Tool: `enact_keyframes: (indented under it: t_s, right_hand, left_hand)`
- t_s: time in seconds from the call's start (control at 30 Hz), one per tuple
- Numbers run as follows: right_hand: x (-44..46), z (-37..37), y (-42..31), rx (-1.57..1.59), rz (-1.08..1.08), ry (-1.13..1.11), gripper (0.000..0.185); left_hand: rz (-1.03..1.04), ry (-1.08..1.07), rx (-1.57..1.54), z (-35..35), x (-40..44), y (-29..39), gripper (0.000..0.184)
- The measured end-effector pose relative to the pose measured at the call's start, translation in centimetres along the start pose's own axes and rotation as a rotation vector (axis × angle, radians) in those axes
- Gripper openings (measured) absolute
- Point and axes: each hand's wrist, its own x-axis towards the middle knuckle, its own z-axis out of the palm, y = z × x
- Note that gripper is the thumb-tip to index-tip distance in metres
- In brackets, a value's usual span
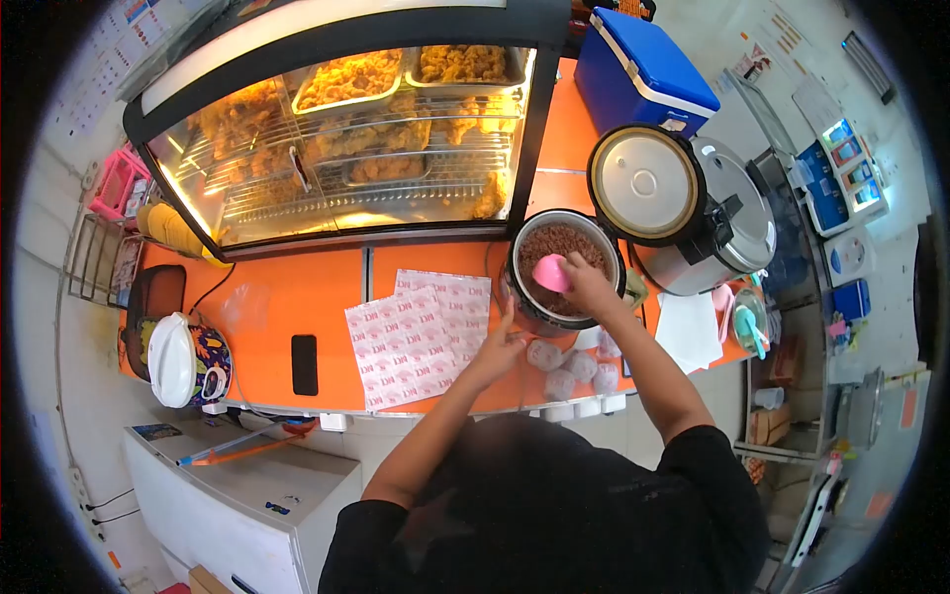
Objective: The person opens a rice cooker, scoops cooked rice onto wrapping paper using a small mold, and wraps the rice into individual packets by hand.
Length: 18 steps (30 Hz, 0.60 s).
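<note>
My right hand is closed on a pink scoop, which dips into the reddish-brown rice in an open rice cooker. The cooker's round lid stands tilted up at its right. My left hand is at the near left side of the cooker, index finger stretched out and nothing visible in its grip; whether it touches the cooker I cannot tell. Printed pink-and-white wrapping papers lie left of that hand. Several whitish wrapped balls sit in front of the cooker.
A lit glass display case with fried chicken stands at the back. Right of it are a blue cooler box and a second, closed cooker. A black phone and a patterned pot with white lid are at left.
</note>
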Motion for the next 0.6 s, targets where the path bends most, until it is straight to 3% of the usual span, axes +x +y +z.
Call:
enact_keyframes:
  t_s: [0.1,0.13,0.23,0.27,0.37,0.6]
  right_hand:
    - [-0.8,-0.7,0.1,0.014,0.043,0.187,0.061]
    - [-0.6,-1.3,0.6,-0.059,0.117,0.159,0.047]
    - [0.4,-1.0,1.2,0.007,0.337,-0.041,0.032]
    - [0.6,-0.5,1.3,0.015,0.291,0.03,0.028]
    - [1.1,1.1,0.0,0.34,0.437,-0.1,0.033]
    - [1.5,0.5,-3.2,0.426,0.294,-0.055,0.031]
  left_hand:
    - [0.016,0.003,0.003,0.1,0.0,0.3,0.093]
    - [0.02,0.007,-0.001,0.2,-0.1,0.4,0.093]
    - [0.01,-0.04,-0.052,0.7,0.1,0.4,0.093]
    - [-0.026,-0.047,-0.053,0.8,0.2,0.7,0.093]
    - [-0.087,-0.064,-0.048,0.9,0.2,0.4,0.094]
    - [-0.091,-0.071,0.079,1.2,0.5,1.0,0.098]
